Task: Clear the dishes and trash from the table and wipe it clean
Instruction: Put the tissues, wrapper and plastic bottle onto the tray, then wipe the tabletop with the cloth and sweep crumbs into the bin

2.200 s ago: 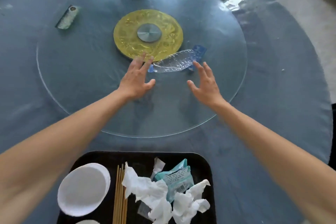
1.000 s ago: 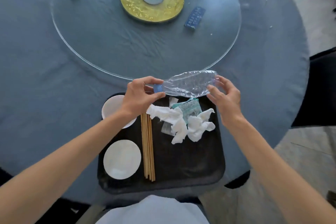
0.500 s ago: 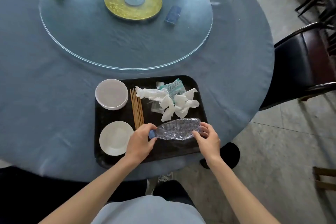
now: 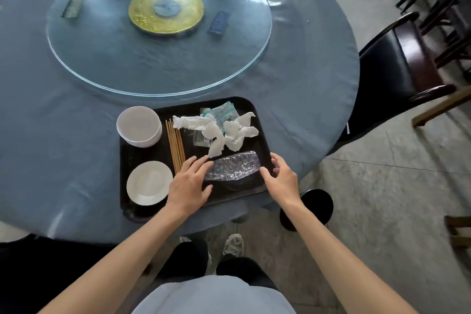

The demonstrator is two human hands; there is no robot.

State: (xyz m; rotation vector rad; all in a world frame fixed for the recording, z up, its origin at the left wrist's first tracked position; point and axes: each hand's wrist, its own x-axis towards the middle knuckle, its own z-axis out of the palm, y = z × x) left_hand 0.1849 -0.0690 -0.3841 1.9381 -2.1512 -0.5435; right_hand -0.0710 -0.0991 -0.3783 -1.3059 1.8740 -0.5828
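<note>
No writing is legible. Crushed clear plastic bottle (image 4: 233, 166) lies on the black tray (image 4: 258, 120), near edge, below crumpled white tissues (image 4: 224, 132). Left hand (image 4: 190, 185) and right hand (image 4: 281, 176) flank it, fingers spread, gripping nothing.

A: What's the person wearing? Both forearms look bare, nothing on the left hand (image 4: 190, 186) or right hand (image 4: 281, 177).

B: Yeah, a pale blue-grey top (image 4: 211, 296) at the bottom middle, dark trousers (image 4: 239, 266), and a light-coloured sneaker (image 4: 233, 245).
</note>
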